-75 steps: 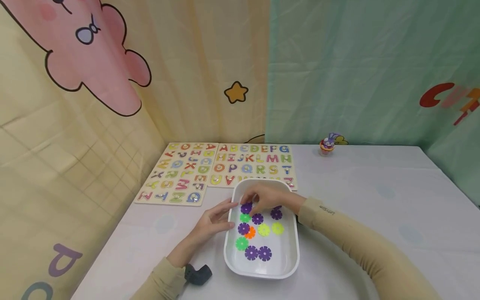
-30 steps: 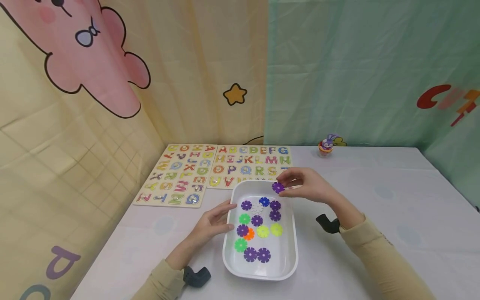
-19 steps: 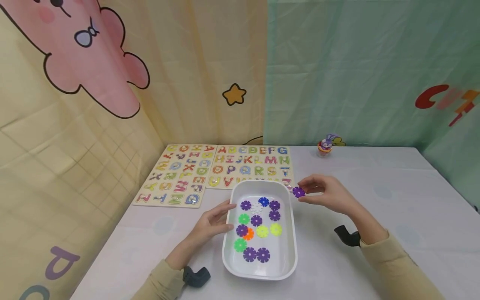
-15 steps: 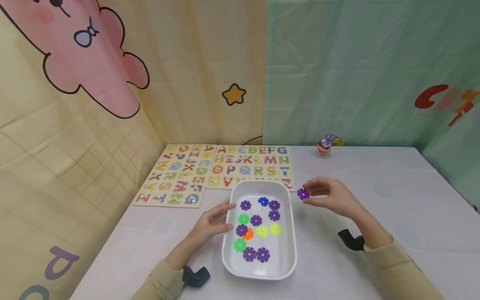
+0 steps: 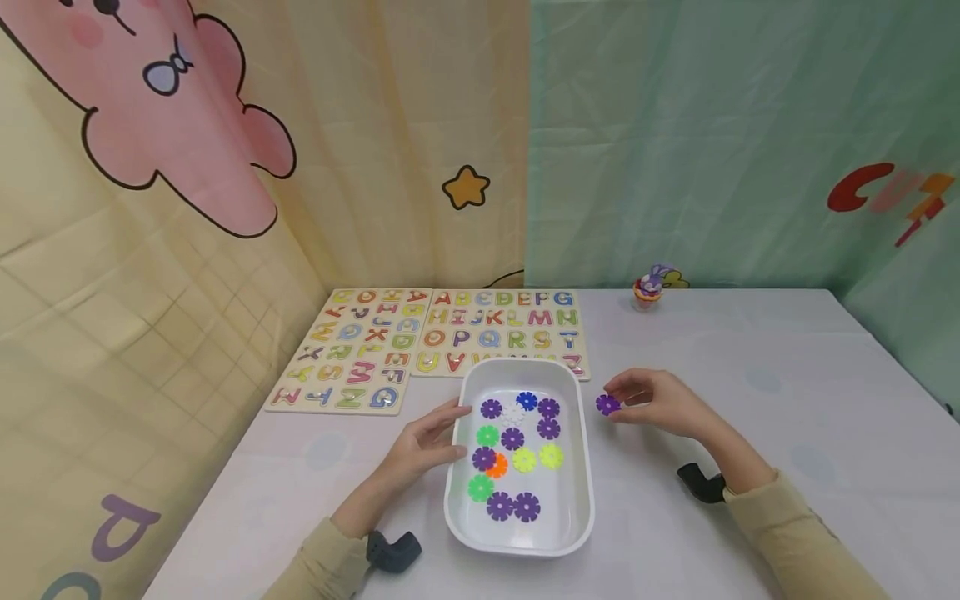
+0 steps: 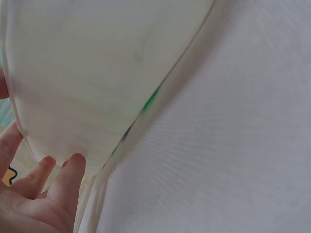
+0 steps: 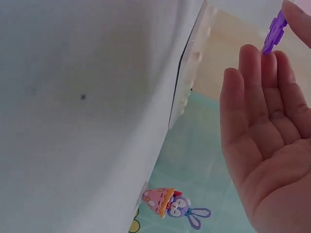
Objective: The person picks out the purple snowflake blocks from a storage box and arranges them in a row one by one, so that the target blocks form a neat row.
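A white tray (image 5: 459,533) stands on the table with several notched plastic discs lying in it, such as a green disc (image 5: 481,488), a yellow disc (image 5: 551,456) and a blue disc (image 5: 527,401). My left hand (image 5: 420,442) rests against the tray's left side, its fingertips touching the outer wall in the left wrist view. To the right of the tray, my right hand (image 5: 663,403) pinches a purple snowflake disc (image 5: 607,405) between thumb and fingertips. In the right wrist view that purple disc (image 7: 275,33) is seen nearly edge-on, the other fingers extended.
Two wooden alphabet boards (image 5: 341,354) lie behind and left of the tray, one partly hidden by its far rim. A small rabbit figure in a cup (image 5: 648,292) stands at the table's back edge. Printed curtains (image 5: 675,150) hang behind.
My right hand has lifted a purple disc out of the tray and carried it right, past the rim, then slightly lower and nearer. My left hand has stayed at the tray's side.
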A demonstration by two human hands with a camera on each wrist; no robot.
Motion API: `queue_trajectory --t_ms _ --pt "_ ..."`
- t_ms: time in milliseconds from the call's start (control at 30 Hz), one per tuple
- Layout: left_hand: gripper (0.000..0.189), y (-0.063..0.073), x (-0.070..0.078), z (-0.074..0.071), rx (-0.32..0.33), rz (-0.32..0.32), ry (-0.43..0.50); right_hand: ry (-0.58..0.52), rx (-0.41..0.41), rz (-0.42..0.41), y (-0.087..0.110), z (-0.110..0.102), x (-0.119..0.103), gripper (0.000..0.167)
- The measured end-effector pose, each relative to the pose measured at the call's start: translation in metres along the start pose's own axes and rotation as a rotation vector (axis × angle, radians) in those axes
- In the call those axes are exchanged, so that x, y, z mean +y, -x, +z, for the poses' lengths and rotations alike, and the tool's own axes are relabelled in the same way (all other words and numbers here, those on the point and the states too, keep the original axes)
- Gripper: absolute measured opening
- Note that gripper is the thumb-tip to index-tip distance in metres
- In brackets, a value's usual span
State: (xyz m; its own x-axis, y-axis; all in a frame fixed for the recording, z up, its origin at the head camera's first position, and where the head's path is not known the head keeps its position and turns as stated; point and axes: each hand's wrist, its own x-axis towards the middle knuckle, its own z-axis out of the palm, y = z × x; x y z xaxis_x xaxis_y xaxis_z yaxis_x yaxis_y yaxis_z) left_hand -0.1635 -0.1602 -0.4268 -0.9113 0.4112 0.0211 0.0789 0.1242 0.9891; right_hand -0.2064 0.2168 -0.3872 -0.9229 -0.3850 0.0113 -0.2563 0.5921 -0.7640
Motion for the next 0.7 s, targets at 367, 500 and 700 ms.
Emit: queue_trajectory --t_ms 367,500,700 --pt "0.055 0.0 0.002 0.0 0.008 0.008 -0.004 -0.002 -0.062 0.05 -0.004 0.004 0.012 0.039" --pt "0.055 0.0 0.002 0.0 0.009 0.002 -0.009 -0.004 -0.081 0.061 -0.004 0.006 0.016 0.038" --pt "0.054 0.0 0.001 0.0 0.008 0.002 -0.011 -0.028 -0.097 0.049 -0.005 0.009 0.024 0.039"
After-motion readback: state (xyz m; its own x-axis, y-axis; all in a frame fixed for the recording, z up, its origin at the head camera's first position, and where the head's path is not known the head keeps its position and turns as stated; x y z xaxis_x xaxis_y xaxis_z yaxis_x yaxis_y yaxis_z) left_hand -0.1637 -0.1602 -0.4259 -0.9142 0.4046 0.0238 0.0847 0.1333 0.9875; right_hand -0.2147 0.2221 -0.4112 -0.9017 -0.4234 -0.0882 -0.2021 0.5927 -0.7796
